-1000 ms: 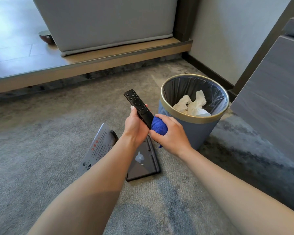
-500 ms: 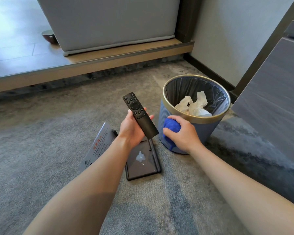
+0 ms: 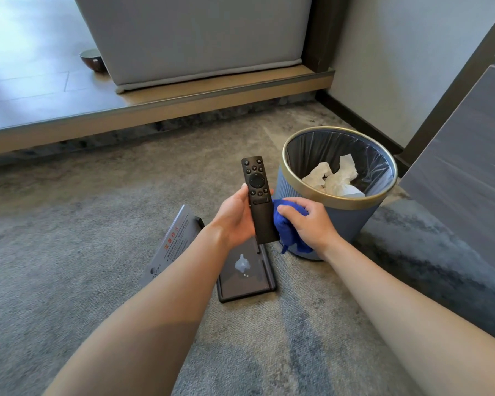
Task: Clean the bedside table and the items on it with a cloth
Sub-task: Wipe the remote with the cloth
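Blue cloth (image 3: pixel 290 224) bunched in right hand (image 3: pixel 312 221), touching remote (image 3: pixel 259 200) clasped in left hand (image 3: pixel 235 215). I judge 1 risk: hard rubbing presses buttons.

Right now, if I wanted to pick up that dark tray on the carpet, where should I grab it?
Probably by the near short edge of the tray, reaching down from above. It lies flat on the carpet with a raised rim, and that end is bare, while the left hand and remote hang over the far end.
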